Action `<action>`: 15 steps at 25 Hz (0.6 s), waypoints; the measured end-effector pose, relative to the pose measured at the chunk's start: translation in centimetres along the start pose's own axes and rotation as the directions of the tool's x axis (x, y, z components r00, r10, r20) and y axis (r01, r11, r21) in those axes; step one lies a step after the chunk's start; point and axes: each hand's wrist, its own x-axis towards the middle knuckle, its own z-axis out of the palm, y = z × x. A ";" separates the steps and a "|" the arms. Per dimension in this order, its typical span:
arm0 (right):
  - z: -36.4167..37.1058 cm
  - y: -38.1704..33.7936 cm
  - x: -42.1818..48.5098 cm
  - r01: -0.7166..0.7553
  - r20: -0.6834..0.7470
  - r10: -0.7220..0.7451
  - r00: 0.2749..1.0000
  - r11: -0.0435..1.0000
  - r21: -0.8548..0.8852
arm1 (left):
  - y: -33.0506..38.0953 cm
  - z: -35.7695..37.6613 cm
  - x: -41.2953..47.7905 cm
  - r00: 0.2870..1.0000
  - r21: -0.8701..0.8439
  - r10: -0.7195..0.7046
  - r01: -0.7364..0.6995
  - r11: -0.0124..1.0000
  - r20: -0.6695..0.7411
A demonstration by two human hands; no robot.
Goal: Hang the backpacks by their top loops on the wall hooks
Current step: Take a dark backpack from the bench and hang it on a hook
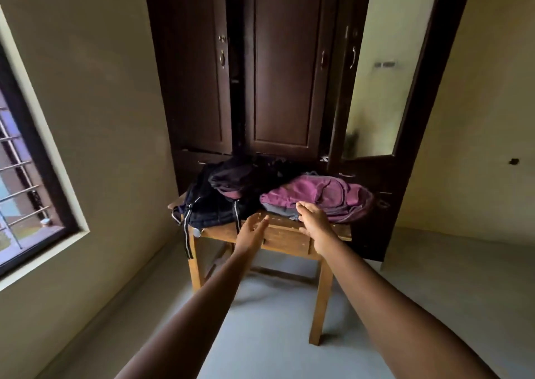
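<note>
Several backpacks lie piled on a small wooden table [278, 241]. A purple backpack [327, 194] lies flat on the right side. A black backpack [212, 204] with white-trimmed straps hangs over the table's left edge. Another dark bag [240, 175] rests on top at the back. Both my arms reach forward. My left hand [252, 232] hovers open at the table's front edge, holding nothing. My right hand [314, 219] is open with fingers spread, its fingertips at the near edge of the purple backpack. A small dark wall hook [514, 161] sits on the right wall.
A tall dark wooden wardrobe [260, 74] stands behind the table, with a mirror panel [382, 74] on its right. A barred window [20, 181] fills the left wall. Grey floor [275, 335] spreads around the table legs.
</note>
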 end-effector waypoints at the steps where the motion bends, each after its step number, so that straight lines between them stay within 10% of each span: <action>1: 0.1 0.6 3.1 0.008 -0.012 -0.009 1.000 0.998 -0.056 | -0.4 0.5 2.4 1.000 0.035 0.001 -0.001 0.999 -0.002; 9: 4.2 6.0 23.8 0.105 0.085 -0.074 0.994 0.886 -0.451 | -5.0 2.0 23.9 0.983 0.425 0.165 -0.114 0.898 -0.084; 15: 6.7 7.5 36.3 0.221 0.233 -0.066 0.970 0.634 -0.741 | -6.2 3.6 41.2 0.939 0.893 0.215 -0.325 0.311 0.268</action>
